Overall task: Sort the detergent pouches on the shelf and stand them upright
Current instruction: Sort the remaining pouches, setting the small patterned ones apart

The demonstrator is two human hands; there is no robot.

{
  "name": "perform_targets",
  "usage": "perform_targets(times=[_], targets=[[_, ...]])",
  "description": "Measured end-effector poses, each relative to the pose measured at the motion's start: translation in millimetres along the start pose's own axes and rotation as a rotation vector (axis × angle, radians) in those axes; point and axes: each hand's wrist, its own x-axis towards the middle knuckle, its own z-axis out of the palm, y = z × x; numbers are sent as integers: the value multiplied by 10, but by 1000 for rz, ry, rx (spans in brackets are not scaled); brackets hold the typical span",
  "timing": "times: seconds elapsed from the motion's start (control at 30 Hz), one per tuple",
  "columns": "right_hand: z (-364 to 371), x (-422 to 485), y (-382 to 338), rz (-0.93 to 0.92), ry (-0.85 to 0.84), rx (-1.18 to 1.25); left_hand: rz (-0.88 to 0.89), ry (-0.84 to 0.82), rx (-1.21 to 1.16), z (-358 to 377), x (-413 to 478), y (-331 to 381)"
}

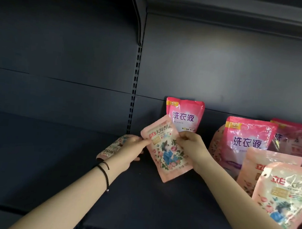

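Two hands hold one floral pouch [167, 151], tilted over the shelf [52, 160]. The left hand [127, 148] pinches its left edge and the right hand [193, 146] pinches its right edge. A pink pouch [184, 115] stands upright behind it. A second floral pouch [110, 149] lies partly hidden behind the left hand. A cluster of pouches [249, 140] crowds the right, cut off at the frame edge.

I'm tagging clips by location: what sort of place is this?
Likely a shop aisle: dark metal shelf with a slotted upright, stocked with duplicate detergent pouches; left hand and right hand grip a floral pouch.
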Motion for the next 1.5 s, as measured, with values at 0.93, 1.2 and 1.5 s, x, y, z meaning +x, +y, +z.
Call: perform_targets(times=[0.93, 1.2, 1.5], targets=[[-211, 9, -197, -725, 475, -657, 433, -16, 561, -154, 104, 226], [266, -92, -377, -992, -51, -1090, 345, 25, 1301, -1094, -51, 162], [915, 275, -465, -881, -453, -1486, 432, 21, 1608, -1604, 143, 106]])
